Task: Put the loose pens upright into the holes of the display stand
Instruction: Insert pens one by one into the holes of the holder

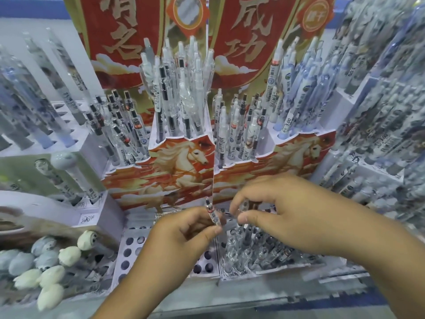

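My left hand pinches a clear pen between thumb and fingers, the pen standing nearly upright above the white display stand with its rows of dark round holes. Just to the right, my right hand curls its fingertips around the top of another clear pen that stands among several clear pens set in the right half of the stand. Holes on the stand's left half show open; my left hand hides the middle ones.
Behind stands a red and gold horse-printed display packed with upright pens. White tiered racks of pens rise at left and right. Animal-topped pens lie at bottom left. The shelf edge runs along the front.
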Demonstrator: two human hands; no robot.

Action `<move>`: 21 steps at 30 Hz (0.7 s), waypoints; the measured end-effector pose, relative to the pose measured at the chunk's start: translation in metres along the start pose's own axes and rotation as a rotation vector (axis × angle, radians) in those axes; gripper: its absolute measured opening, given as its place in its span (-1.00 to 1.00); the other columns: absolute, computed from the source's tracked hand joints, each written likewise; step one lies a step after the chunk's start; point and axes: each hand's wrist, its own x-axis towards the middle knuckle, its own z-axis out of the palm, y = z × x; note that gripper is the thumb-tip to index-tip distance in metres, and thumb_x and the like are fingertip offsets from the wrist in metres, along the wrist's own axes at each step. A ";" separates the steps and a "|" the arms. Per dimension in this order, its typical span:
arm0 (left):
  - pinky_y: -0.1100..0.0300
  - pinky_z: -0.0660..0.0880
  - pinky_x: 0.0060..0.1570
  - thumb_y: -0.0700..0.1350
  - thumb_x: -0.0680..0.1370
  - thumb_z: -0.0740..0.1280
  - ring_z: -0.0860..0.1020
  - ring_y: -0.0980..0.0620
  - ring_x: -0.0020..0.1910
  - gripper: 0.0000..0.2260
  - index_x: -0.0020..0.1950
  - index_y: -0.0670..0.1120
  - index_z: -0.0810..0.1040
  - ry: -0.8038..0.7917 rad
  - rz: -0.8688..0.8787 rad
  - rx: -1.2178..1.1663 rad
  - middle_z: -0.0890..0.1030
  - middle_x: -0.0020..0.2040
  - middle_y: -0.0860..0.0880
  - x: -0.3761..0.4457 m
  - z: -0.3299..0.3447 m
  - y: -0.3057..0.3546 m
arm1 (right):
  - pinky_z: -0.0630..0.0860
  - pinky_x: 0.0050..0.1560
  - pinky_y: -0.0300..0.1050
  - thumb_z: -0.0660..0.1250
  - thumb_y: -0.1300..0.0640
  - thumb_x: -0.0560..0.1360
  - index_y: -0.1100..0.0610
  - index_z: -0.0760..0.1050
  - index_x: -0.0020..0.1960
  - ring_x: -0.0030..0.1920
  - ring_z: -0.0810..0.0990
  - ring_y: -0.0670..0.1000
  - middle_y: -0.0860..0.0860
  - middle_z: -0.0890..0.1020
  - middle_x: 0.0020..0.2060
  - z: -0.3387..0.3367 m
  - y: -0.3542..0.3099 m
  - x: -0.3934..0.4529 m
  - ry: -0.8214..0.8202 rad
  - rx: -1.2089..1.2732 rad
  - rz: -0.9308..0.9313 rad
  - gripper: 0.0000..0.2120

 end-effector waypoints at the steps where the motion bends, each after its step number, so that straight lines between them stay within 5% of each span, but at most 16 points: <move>1: 0.50 0.42 -0.34 -0.24 0.50 0.48 0.59 0.32 -0.38 -0.69 -0.28 0.17 0.60 -0.035 0.005 0.035 0.67 -0.37 0.22 0.000 0.000 -0.001 | 0.55 0.17 -0.10 0.32 -0.13 0.59 -0.24 0.60 0.11 0.06 0.57 -0.26 -0.32 0.63 0.04 0.001 0.000 0.000 -0.002 0.000 0.001 -0.86; 4: 0.45 0.47 -0.28 -0.19 0.52 0.47 0.64 0.25 -0.30 -0.67 -0.29 0.23 0.62 -0.121 0.023 0.107 0.69 -0.32 0.21 0.002 -0.001 -0.005 | 0.55 0.16 -0.14 0.33 -0.13 0.59 -0.23 0.62 0.10 0.05 0.58 -0.25 -0.31 0.64 0.03 0.000 0.001 -0.002 0.008 -0.010 0.013 -0.86; 9: 0.33 0.47 -0.21 -0.10 0.54 0.45 0.61 0.22 -0.19 -0.94 -0.11 0.06 0.67 -0.183 0.149 0.322 0.67 -0.23 0.16 0.010 0.000 -0.009 | 0.54 0.21 -0.07 0.35 -0.14 0.57 -0.25 0.62 0.15 0.11 0.59 -0.20 -0.29 0.63 0.14 0.006 0.006 0.002 -0.066 -0.047 0.054 -0.83; 12: 0.26 0.37 -0.17 -0.10 0.52 0.43 0.45 0.26 -0.21 -0.94 -0.10 0.02 0.57 -0.253 0.244 0.472 0.50 -0.28 0.16 0.014 0.002 -0.016 | 0.60 0.17 -0.02 0.38 -0.14 0.55 -0.28 0.62 0.17 0.07 0.69 -0.06 -0.25 0.65 0.18 0.008 0.007 0.007 -0.121 -0.056 0.094 -0.79; 14: 0.27 0.35 -0.07 -0.04 0.53 0.42 0.41 0.23 -0.10 -0.95 -0.08 0.01 0.59 -0.257 0.299 0.577 0.49 -0.18 0.18 0.017 0.003 -0.017 | 0.53 -0.04 -0.43 0.41 -0.10 0.54 -0.23 0.65 0.18 -0.13 0.64 -0.35 -0.30 0.65 0.06 0.005 0.007 0.013 -0.153 -0.084 0.085 -0.78; 16: 0.23 0.33 -0.01 0.02 0.54 0.39 0.43 0.11 0.04 -0.88 -0.01 0.03 0.67 -0.244 0.299 0.695 0.51 -0.06 0.16 0.019 0.002 -0.014 | 0.37 -0.37 -0.50 0.43 -0.05 0.54 -0.18 0.67 0.18 -0.38 0.51 -0.45 -0.32 0.59 -0.17 0.003 0.003 0.022 -0.196 -0.139 0.089 -0.77; 21: 0.22 0.38 0.08 0.03 0.58 0.35 0.46 0.04 0.12 -0.81 0.16 0.10 0.67 -0.251 0.287 0.734 0.49 -0.06 0.13 0.015 -0.008 -0.009 | 0.49 -0.07 -0.27 0.42 -0.04 0.54 -0.18 0.64 0.24 -0.15 0.54 -0.26 -0.25 0.64 0.01 0.002 0.000 0.032 -0.281 -0.261 0.051 -0.72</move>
